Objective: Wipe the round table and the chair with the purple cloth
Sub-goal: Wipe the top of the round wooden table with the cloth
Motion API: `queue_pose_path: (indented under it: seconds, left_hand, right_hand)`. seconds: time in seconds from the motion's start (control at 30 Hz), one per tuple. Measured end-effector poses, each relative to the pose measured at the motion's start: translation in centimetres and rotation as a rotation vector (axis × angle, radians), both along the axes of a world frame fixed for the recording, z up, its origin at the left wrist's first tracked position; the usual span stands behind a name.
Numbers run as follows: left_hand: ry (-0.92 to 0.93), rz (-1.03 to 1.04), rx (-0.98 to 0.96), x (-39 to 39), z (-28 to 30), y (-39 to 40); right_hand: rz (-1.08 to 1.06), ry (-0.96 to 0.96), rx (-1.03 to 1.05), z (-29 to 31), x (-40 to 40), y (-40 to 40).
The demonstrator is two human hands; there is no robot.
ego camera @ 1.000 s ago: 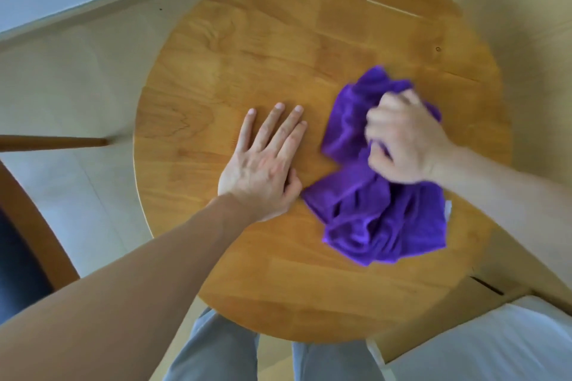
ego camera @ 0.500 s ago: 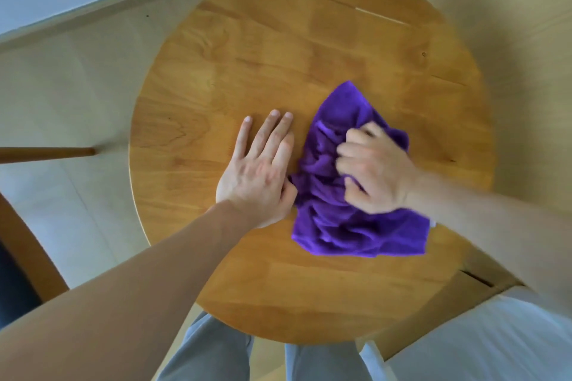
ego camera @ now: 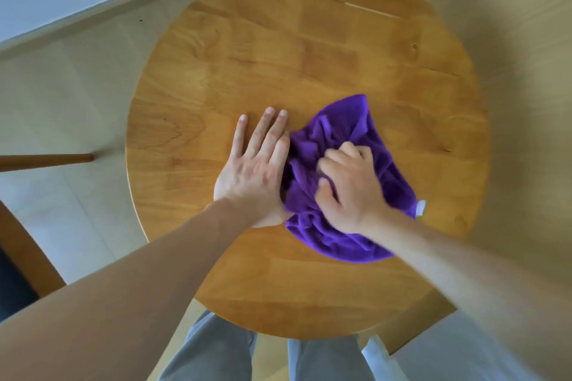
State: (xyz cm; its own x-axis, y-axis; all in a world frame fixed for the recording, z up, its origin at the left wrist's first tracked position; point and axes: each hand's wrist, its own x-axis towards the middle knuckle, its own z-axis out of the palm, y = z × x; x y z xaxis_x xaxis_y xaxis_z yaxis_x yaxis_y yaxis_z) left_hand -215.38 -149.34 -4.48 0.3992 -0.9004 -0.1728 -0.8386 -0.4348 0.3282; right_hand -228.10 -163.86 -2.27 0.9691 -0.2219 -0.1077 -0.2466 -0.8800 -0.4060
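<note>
— Any writing?
— I read none; the white tag (ego camera: 421,206) looks blank.
— Hands?
— My right hand (ego camera: 351,190) grips the purple cloth (ego camera: 343,130) at the round table (ego camera: 278,49)'s centre; left hand (ego camera: 252,170) lies flat at its nine o'clock, pale floor (ego camera: 62,96) around

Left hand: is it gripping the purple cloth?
No, the left hand lies flat on the round table with straight fingers; the right hand grips the purple cloth.

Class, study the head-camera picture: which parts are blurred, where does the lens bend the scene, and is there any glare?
Head view: the right hand and its forearm smear with motion blur; the left hand and purple cloth are sharper; the wide lens bulges the round table; no strong glare, only soft, even light.
</note>
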Motion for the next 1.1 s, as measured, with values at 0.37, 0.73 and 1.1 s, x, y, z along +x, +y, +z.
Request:
queue_pose_path:
  seconds: [0.37,0.73,1.1]
  left_hand:
    - [-0.013,0.038,-0.061,0.3,-0.1,-0.2]
    - [0.02,0.028,-0.094,0.0,0.0,-0.1]
    - [0.01,0.048,-0.096,0.3,-0.4,0.1]
  right_hand:
    - [-0.902,0.094,-0.143,-1.2,8.3,-2.4]
    - [0.408,0.018,-0.165,0.0,2.7,-8.2]
    - [-0.908,0.019,-0.013,-1.3,8.9,2.5]
